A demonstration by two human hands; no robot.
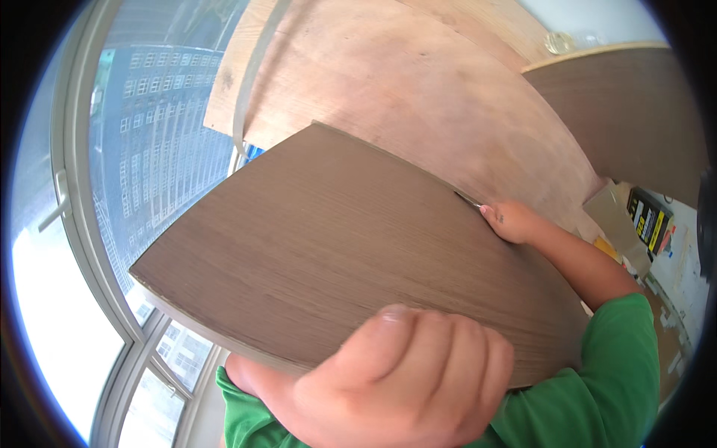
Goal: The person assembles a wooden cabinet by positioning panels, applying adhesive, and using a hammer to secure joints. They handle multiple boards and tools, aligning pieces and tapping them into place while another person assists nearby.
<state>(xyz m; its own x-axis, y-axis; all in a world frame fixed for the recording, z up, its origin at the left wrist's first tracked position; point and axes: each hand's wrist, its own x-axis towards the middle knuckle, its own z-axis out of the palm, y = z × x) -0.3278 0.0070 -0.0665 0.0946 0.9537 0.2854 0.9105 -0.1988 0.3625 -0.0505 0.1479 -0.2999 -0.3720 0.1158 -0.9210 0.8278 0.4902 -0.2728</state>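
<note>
A wide brown wood-grain board [299, 231] with a pale edge lies tilted across the middle. At its far right edge my right hand [510, 222] is closed on a thin blade [470, 200], dark toward the tip and shiny near my fingers. The blade runs along the board's edge; its handle is hidden in my palm. My left hand [418, 381] is a closed fist over the board's near edge, close to the camera. Its fingers curl out of sight, so whatever they hold cannot be made out.
Behind the board spreads a large pale plywood sheet [418, 89]. Another brown panel [627, 112] stands at the far right, above a black-and-yellow box [648, 222] and clutter. A clear roll of tape [559, 42] sits at the back. A framed window [75, 187] lines the left.
</note>
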